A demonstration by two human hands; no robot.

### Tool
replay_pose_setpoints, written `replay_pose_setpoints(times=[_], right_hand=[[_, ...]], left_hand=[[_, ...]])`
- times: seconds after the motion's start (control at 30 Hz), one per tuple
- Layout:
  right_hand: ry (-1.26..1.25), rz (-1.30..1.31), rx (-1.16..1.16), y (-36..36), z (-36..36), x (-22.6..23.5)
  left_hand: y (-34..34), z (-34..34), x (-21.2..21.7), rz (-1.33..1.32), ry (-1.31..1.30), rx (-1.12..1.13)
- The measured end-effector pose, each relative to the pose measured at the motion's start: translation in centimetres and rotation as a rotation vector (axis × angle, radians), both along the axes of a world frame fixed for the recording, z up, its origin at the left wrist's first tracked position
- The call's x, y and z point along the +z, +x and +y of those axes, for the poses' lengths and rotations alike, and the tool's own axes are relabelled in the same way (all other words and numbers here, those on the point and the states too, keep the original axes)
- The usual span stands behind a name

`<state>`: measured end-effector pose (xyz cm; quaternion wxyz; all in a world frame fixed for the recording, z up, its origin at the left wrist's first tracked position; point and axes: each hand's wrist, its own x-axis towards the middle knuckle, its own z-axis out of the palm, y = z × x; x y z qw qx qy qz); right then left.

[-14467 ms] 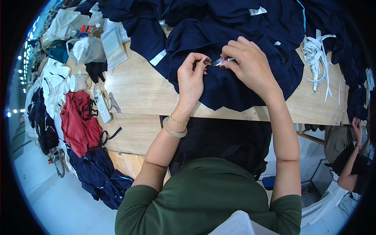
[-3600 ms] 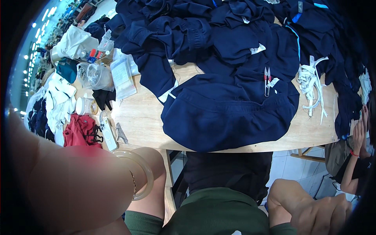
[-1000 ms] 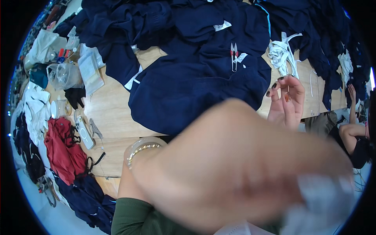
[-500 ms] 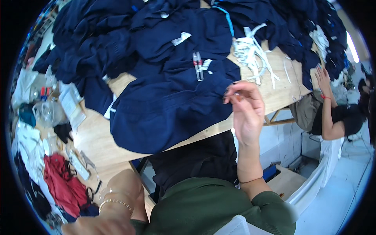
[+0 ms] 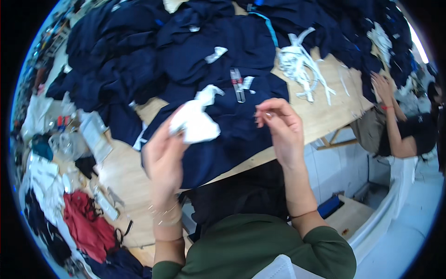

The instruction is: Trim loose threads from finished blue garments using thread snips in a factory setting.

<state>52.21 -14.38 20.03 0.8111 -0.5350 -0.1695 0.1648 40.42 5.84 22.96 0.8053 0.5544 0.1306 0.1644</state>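
Note:
My left hand (image 5: 165, 156) grips a crumpled piece of thin white cloth (image 5: 200, 124), held above a navy garment (image 5: 195, 160) spread on the table. To its right, my right hand (image 5: 283, 128) hovers near the garment's right side. Its thumb and fingers are curled together in a pinch, and anything between them is too small to make out. Thread snips (image 5: 237, 85) with a red band lie on the navy fabric beyond the hands, beside a small white label (image 5: 248, 83). Another white label (image 5: 216, 55) lies farther back.
Navy garments (image 5: 116, 56) are heaped along the far side. White strips (image 5: 299, 65) lie tangled on the wooden table (image 5: 127, 181) at right. A red bag (image 5: 88, 225) and clear plastic (image 5: 65, 144) are at left. A co-worker (image 5: 395, 121) sits at the right edge.
My left hand has come up from the lower left to over the garment, now with white cloth in it. My right hand has shifted slightly left, still pinched.

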Motion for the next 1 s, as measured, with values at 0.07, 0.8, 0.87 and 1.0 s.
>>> replay_pose_setpoints(times=[0.07, 0.8, 0.87, 1.0], right_hand=[[-0.038, -0.006, 0.023, 0.1, 0.4, -0.1], [-0.261, -0.005, 0.073, -2.1, 4.5, -1.0], [-0.267, 0.028, 0.103, -2.2, 4.9, -1.3], [-0.279, 0.004, 0.189, -2.9, 6.3, -1.1]], left_hand=[[0.9, -0.3, -3.4, 0.095, -0.165, -0.034], [0.7, -1.2, -6.5, 0.279, 0.319, -0.086], [1.1, -2.0, -5.9, 0.187, 0.472, 0.126], [0.5, -1.8, -3.4, 0.025, 0.796, 0.265]])
